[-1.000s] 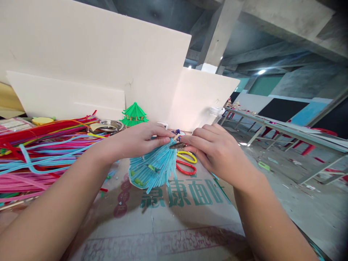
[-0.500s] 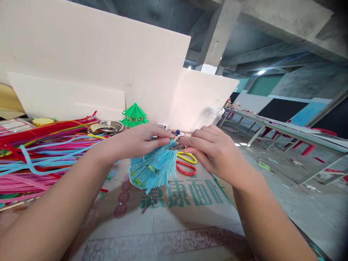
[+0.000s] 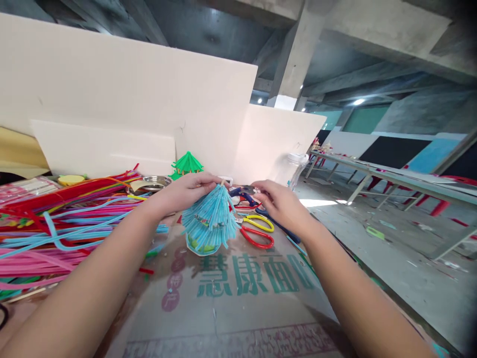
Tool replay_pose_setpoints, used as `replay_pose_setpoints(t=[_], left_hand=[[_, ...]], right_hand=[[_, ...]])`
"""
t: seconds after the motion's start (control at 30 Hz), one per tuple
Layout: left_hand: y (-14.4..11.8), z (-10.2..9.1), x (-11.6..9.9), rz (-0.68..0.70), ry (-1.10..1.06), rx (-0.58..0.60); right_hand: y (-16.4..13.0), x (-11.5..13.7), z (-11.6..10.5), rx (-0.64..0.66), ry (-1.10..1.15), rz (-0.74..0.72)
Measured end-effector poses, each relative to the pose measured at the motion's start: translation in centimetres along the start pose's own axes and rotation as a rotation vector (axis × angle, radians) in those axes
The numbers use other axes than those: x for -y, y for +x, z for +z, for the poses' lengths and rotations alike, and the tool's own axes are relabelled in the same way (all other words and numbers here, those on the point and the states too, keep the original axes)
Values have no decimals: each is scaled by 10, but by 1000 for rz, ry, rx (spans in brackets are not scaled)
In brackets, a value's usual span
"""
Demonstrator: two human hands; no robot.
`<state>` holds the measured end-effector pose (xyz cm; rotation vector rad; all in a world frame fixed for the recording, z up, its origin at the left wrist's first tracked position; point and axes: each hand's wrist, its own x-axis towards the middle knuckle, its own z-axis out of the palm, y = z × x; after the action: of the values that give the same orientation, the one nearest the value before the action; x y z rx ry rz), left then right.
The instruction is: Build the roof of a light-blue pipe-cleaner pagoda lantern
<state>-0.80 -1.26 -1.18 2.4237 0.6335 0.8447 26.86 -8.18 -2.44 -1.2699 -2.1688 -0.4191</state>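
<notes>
Currently left hand (image 3: pixel 188 191) pinches blue pipe-cleaner cone (image 3: pixel 209 219) at its tip, above the counter (image 3: pixel 242 308). Right hand (image 3: pixel 278 204) reaches toward blue-handled pliers (image 3: pixel 242 191); grip unclear.

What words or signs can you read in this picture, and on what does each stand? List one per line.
"慧康面" in green on the cardboard sheet; a fourth character is partly hidden by the right arm.
Red round stamps at the sheet's left: too blurred to read.
Red band of print near its lower edge: too small to read.
</notes>
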Motion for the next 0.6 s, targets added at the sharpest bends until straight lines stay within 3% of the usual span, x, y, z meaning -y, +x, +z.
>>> replay_pose_setpoints(t=[0.13,0.27,0.4,0.6], left_hand=[[-3,-5,6,-78,-6,53],[-8,-13,11,-110,-33,151],[-10,-20,18,-86,-9,209],[-8,-19,20,-122,38,129]], right_hand=[[-8,-32,54,138,99,136],[-22,-34,92,191,151,136],[-32,-22,111,203,167,162],[-36,-15,119,210,163,198]])
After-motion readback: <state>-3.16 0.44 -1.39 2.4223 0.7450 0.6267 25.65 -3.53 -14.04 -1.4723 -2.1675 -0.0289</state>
